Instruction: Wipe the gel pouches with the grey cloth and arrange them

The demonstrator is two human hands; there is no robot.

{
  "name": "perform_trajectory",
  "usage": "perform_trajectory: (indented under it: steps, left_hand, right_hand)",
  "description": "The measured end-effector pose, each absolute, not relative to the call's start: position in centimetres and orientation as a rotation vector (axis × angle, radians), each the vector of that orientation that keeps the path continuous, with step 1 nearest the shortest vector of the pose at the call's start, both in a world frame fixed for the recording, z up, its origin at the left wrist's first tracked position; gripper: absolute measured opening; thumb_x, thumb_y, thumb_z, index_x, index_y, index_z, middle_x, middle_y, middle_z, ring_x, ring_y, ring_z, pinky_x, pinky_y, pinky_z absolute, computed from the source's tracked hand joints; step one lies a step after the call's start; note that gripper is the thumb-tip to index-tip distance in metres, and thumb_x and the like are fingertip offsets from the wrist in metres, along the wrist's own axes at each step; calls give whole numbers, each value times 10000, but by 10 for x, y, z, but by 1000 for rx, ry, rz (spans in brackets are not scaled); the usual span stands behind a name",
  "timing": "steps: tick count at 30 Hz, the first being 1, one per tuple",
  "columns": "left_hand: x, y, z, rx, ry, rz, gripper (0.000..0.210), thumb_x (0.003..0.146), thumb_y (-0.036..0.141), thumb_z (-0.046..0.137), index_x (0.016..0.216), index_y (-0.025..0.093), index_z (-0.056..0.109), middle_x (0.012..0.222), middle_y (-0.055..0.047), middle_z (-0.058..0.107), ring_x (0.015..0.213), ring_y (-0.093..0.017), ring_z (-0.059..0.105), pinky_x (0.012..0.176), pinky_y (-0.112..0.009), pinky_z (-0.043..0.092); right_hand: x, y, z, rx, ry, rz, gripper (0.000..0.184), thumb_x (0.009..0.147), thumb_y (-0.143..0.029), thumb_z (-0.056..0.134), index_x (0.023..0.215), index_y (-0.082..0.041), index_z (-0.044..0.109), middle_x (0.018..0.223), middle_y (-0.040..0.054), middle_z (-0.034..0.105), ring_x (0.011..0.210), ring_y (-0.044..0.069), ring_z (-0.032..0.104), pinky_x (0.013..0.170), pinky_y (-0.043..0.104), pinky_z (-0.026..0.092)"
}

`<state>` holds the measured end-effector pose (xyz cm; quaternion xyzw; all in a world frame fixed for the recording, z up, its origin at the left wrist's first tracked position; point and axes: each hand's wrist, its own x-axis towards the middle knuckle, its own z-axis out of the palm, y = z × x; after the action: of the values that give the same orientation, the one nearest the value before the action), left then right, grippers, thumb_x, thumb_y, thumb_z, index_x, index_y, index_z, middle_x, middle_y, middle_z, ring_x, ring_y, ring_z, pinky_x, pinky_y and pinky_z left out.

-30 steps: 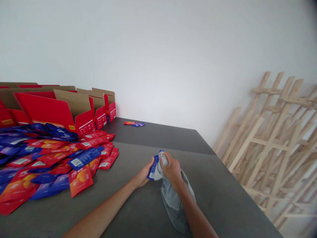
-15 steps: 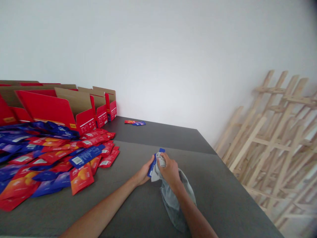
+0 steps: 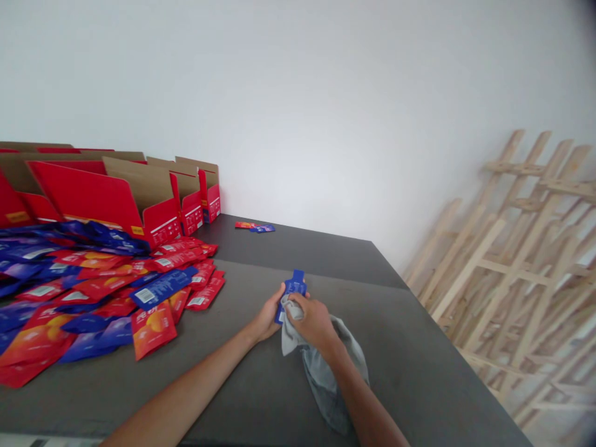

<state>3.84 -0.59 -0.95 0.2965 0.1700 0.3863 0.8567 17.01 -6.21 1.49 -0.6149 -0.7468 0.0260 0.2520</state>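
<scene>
My left hand (image 3: 267, 318) is closed on a blue sachet (image 3: 295, 284), gripping it along its left side with the narrow spout end pointing away from me. A grey cloth (image 3: 291, 332) is bunched in the fingers of my right hand (image 3: 313, 321) and presses on the sachet's lower part, hiding some of it. The rest of the cloth hangs down under my right wrist onto the dark table (image 3: 251, 391). To the left lies a heap of red and blue sachets; a blue one (image 3: 164, 288) with a barcode rests on top near its right side.
Open red cardboard boxes (image 3: 93, 192) stand in rows at the back left, behind the heap. A red sachet (image 3: 244, 225) and a blue sachet (image 3: 263, 228) lie near the table's back edge. Wooden frames (image 3: 516, 267) lean against the wall at right.
My right hand and the cloth have slid down the sachet towards me, so more of its upper part shows. My left hand has shifted slightly left and still holds it.
</scene>
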Motion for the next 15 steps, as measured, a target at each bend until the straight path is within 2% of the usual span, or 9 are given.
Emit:
perform_trajectory:
  steps: [5,12,15]
  left_hand:
    - [43,-12,-14,643,387,742,448,1003,438,479,1231,105,673,1116,-143,741,1023,-252,716,966,-354,522]
    - [36,-7,-5,607,357,862,505,1002,471,455,1358,141,591,1185,-152,714,1024,-255,710,957,-368,523]
    - [33,-4,-6,558,367,878,561,1000,522,414,1333,114,607,1177,-175,710,1006,-272,711,937,-386,529]
  right_hand:
    - [180,-57,17,-1751,-1766,-20,240,990,-359,501,1150,-259,650,904,34,751,823,221,702,734,264,439]
    - [174,-63,12,-1457,-2272,190,208,878,-314,655,1082,-292,684,953,-4,758,874,197,703,746,237,444]
    - [172,-64,13,-1426,-2325,227,216,887,-327,647,1096,-283,679,964,2,761,874,193,702,748,236,445]
